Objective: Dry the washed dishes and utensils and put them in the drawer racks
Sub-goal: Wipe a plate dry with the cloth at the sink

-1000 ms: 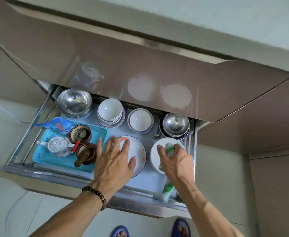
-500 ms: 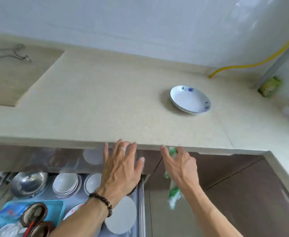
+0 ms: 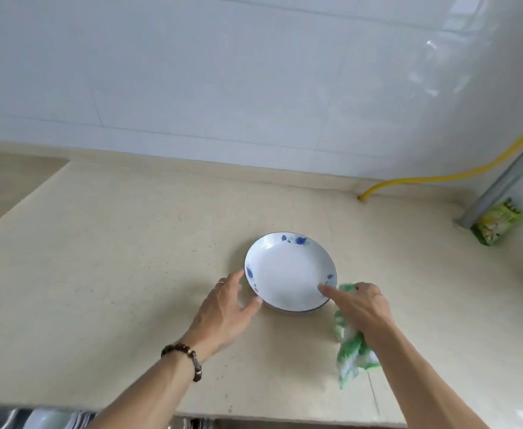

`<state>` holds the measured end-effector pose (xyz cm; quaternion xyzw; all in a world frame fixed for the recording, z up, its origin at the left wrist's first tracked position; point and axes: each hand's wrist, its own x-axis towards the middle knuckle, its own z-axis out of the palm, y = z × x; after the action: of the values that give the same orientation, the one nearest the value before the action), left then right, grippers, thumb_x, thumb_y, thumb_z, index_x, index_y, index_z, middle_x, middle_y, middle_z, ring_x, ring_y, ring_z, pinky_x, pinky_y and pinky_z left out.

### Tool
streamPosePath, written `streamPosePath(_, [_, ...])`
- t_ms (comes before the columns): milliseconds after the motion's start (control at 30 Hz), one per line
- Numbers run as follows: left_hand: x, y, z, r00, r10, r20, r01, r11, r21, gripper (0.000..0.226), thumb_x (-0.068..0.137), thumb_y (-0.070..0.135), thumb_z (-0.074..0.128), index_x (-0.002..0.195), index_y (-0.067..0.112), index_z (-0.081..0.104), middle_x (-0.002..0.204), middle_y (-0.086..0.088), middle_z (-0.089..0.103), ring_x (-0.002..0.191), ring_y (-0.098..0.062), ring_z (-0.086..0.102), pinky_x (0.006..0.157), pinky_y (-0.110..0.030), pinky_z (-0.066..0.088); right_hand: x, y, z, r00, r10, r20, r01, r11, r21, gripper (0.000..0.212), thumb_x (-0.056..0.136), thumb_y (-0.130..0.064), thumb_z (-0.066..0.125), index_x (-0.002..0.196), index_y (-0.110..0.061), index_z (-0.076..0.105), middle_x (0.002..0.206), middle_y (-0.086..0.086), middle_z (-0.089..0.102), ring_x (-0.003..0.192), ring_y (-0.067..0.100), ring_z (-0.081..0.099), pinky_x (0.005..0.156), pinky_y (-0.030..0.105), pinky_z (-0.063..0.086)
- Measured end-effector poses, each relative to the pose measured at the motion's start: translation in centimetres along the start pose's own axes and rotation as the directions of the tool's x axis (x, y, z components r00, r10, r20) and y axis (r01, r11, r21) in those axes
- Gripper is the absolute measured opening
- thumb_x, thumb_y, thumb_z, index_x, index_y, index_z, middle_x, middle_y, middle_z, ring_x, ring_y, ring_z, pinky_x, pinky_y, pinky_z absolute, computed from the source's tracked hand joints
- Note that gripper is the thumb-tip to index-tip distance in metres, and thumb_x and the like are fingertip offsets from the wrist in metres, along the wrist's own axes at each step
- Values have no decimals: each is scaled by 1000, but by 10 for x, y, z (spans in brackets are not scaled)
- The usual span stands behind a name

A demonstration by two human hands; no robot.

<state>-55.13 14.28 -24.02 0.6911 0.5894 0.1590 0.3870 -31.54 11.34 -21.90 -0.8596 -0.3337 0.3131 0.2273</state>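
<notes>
Head view: white plate (image 3: 289, 274) with blue motifs, flat on beige countertop (image 3: 114, 258). Left hand (image 3: 226, 308), fingers spread and relaxed, thumb touching plate's near-left rim, holding nothing. Right hand (image 3: 361, 308) clutching green-white cloth (image 3: 351, 348), forefinger extended over plate's right rim

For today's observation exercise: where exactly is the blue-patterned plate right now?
In the head view, the blue-patterned plate sits on the beige countertop, right of centre, between the left hand and the right hand, which holds a green-and-white cloth.
</notes>
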Motion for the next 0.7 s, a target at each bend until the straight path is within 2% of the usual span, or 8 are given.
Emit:
streamPosePath(33, [16,8,4,999,-51,-8,51,998,-41,59,96,43,59,148,26,37,137,1,53,121,-18,57,98,-32,44,19,-2,-6,1000,-3,26,3,1000,-3,50,78,-54,76,97,-10,60,77,5,66,79,23,64,66,31,50])
streamPosePath(100, [36,14,8,991,-126,-50,118,985,-129,38,93,37,64,128,27,52,120,3,64,107,-18,62,90,-34,50,44,-5,-10,997,-29,71,31,999,-28,43,80,-48,76,98,-11,62,72,1,65,73,17,61,59,29,43])
streamPosePath(167, [52,17,12,980,-178,-85,161,972,-170,20,90,30,68,106,27,56,101,3,68,91,-20,66,81,-38,57,62,-7,-8,992,-59,115,64,997,-38,33,81,-39,77,97,-13,65,71,-1,64,67,13,59,55,27,40])
streamPosePath(267, [67,19,21,967,-248,-60,230,948,-221,21,85,14,70,102,22,62,96,1,71,81,-21,70,64,-34,60,82,-8,-3,979,-67,191,80,995,-61,25,83,-25,74,102,-11,65,78,0,65,62,11,56,46,21,38])
streamPosePath(400, [72,16,25,958,-273,-84,246,938,-243,27,76,4,68,96,22,66,92,0,74,87,-23,71,76,-45,62,91,-9,3,975,-73,208,79,997,-17,30,84,-9,65,114,-9,63,90,6,64,61,10,54,35,15,34])
streamPosePath(500, [60,15,28,961,-254,-108,221,944,-246,27,71,9,69,94,22,66,90,1,74,86,-22,72,77,-45,62,81,-1,-1,972,-80,222,74,997,36,33,85,-5,61,118,-10,63,94,9,67,59,12,56,33,14,34])
streamPosePath(600, [42,22,24,967,-235,-101,205,948,-245,27,79,0,69,95,21,64,91,0,73,85,-21,71,74,-41,63,60,5,-12,969,-109,220,101,994,48,22,84,-4,58,103,-10,66,78,5,67,56,14,56,36,17,38])
streamPosePath(700, [25,40,15,975,-194,-107,163,956,-243,28,78,-3,66,94,21,65,90,-1,73,84,-22,72,73,-45,63,31,9,-34,977,-125,171,111,990,90,16,85,-3,56,96,-8,65,63,-1,63,54,14,56,37,17,37])
